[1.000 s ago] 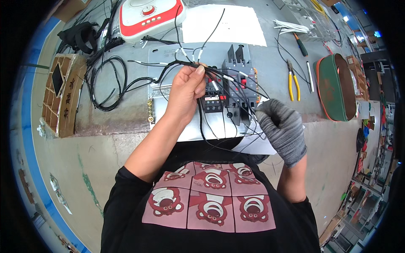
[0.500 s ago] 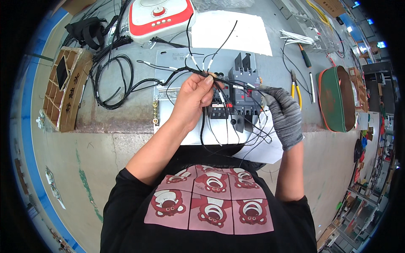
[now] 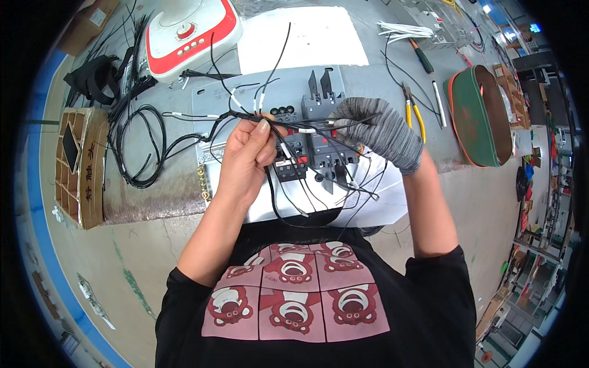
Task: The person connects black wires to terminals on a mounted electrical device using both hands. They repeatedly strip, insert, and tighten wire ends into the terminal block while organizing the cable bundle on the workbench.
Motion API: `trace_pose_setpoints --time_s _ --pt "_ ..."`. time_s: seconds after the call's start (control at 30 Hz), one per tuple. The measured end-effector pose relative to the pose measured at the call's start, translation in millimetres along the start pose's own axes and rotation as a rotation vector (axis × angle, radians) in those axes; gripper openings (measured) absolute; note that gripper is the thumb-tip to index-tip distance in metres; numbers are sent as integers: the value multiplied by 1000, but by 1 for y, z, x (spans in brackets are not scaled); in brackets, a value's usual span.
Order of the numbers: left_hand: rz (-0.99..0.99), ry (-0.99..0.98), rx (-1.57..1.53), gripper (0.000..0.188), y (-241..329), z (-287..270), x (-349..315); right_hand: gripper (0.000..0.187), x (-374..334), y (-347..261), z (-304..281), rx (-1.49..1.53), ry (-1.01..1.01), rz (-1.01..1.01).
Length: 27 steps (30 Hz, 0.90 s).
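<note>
My bare left hand (image 3: 250, 148) is closed in a pinch on a bundle of thin black wires (image 3: 222, 118), several with white marker sleeves. Loose ends fan out above and below that grip. In a grey knitted glove, my right hand (image 3: 385, 134) is closed around black wires of the same bundle; their ends poke past its fingers. Beneath the wires lies a grey metal mounting plate (image 3: 208, 98). On it sit a dark grey circuit breaker (image 3: 318, 109) and, to the left, a smaller black terminal unit (image 3: 289, 172), both partly covered by wires.
A coil of black cable (image 3: 162, 132) lies left of the plate, near a compartmented box (image 3: 92, 172). Behind stand a white-and-red fan base (image 3: 199, 49) and a white sheet (image 3: 307, 40). To the right are yellow-handled pliers (image 3: 418, 122), a screwdriver (image 3: 422, 58), a white pen (image 3: 438, 104) and a green bin (image 3: 469, 116).
The whole view has shifted, so the bench things sit further left. My right hand has moved farther away over the breaker's right side, its fingers more curled. My left hand keeps its pinch.
</note>
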<state>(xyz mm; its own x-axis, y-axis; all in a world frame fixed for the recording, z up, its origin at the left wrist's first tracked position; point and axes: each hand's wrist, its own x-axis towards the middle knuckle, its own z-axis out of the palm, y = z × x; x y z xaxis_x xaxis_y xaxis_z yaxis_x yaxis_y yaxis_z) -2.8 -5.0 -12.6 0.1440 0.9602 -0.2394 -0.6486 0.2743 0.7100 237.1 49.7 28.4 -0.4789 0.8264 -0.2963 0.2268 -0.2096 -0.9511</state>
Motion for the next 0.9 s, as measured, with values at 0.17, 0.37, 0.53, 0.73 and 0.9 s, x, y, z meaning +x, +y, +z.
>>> trace_pose_setpoints --time_s 0.17,0.37,0.53,0.73,0.9 --pt "2 -4 -7 11 0 0 1 26 1 -13 -16 -147 -102 68" --pt "24 -16 -14 11 -1 -5 0 31 4 -27 -30 -224 -231 56" --pt "22 -16 -10 11 -3 -6 0 35 -1 -35 -33 -237 -202 8" --pt "7 -13 -3 11 0 -6 -4 31 7 -34 -36 -320 -219 -27" --pt "7 -43 8 11 1 -7 -4 30 25 -65 -40 -572 -319 -155"
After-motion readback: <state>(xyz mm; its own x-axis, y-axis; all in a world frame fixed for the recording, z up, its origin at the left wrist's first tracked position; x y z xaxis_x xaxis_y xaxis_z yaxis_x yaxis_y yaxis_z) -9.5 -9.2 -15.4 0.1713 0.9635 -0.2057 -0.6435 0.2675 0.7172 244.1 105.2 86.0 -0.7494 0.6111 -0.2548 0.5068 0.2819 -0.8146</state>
